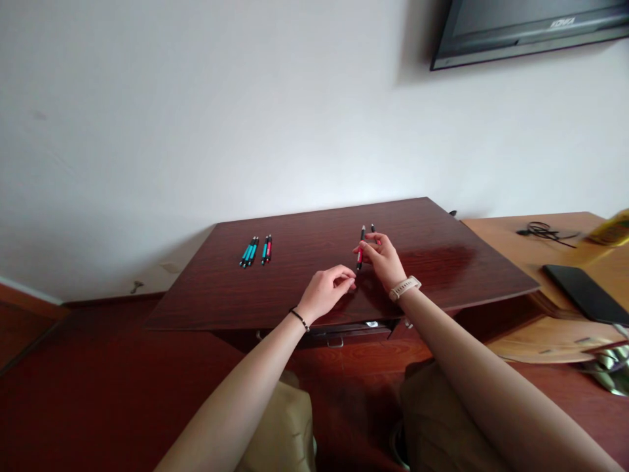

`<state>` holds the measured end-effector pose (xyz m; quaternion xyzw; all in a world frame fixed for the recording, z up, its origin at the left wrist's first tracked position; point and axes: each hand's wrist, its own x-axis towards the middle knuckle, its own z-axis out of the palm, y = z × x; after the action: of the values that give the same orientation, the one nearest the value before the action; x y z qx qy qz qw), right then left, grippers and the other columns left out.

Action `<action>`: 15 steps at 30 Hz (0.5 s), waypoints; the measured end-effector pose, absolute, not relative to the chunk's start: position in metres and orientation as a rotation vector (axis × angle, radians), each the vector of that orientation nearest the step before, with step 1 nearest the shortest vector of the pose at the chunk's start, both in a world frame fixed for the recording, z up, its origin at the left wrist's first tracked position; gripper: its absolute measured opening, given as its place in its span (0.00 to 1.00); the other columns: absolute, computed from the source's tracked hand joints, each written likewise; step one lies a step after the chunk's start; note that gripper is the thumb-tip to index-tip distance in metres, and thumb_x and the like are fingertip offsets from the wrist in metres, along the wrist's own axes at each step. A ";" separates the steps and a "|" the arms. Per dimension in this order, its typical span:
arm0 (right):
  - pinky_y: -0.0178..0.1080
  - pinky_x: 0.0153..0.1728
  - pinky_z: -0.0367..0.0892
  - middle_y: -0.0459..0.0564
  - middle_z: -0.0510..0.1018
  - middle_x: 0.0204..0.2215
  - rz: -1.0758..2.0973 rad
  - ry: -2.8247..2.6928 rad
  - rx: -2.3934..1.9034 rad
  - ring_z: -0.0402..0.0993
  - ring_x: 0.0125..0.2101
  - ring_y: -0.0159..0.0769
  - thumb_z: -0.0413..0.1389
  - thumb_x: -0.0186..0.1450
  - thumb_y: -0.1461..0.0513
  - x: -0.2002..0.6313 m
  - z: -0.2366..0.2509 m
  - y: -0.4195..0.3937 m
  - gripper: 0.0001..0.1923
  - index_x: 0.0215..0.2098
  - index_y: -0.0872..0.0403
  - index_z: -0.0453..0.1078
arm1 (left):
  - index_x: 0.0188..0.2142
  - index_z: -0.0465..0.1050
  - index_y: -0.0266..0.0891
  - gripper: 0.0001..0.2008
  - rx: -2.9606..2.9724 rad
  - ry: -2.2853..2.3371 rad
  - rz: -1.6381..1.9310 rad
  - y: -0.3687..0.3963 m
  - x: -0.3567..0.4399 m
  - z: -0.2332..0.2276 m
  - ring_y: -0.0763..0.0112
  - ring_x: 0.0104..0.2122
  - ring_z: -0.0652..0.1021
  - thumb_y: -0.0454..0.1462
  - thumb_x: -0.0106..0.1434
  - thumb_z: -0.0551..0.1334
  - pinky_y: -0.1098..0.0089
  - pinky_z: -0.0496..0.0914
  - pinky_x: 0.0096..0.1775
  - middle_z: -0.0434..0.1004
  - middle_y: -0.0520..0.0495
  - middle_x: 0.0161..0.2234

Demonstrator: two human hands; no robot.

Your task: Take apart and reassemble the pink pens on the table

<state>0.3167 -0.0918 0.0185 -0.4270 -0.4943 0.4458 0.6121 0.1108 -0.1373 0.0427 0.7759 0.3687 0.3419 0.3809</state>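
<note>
My right hand (pixel 384 260) rests on the dark wooden desk (pixel 304 288) with its fingers closed on a red and black pen (pixel 360 249); a second red pen (pixel 373 231) lies just behind its fingertips. My left hand (pixel 325 290) sits beside it to the left, fingers curled loosely with the tips pinched; whether anything is in them I cannot tell. At the desk's far left lie several teal pens (pixel 249 252) next to a teal and a red pen (pixel 266 249).
A lighter wooden table (pixel 521 249) stands to the right with a black phone (pixel 584 293), a dark cable (pixel 543 231) and a yellow object (pixel 612 228). A screen (pixel 531 29) hangs on the white wall. A drawer handle (pixel 335 341) shows under the desk edge.
</note>
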 end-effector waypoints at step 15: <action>0.52 0.48 0.80 0.59 0.81 0.53 0.697 -1.414 -1.316 0.82 0.41 0.46 0.74 0.54 0.49 0.422 0.004 -0.056 0.42 0.62 0.52 0.68 | 0.43 0.81 0.44 0.06 2.268 0.938 0.663 -0.162 0.089 0.056 0.69 0.34 0.84 0.36 0.72 0.64 0.72 0.72 0.38 0.87 0.51 0.37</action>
<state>0.4220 -0.0563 0.0038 -0.5481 -0.5893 0.2906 0.5175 0.0890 -0.1617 0.0561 0.8523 0.3526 0.2490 0.2954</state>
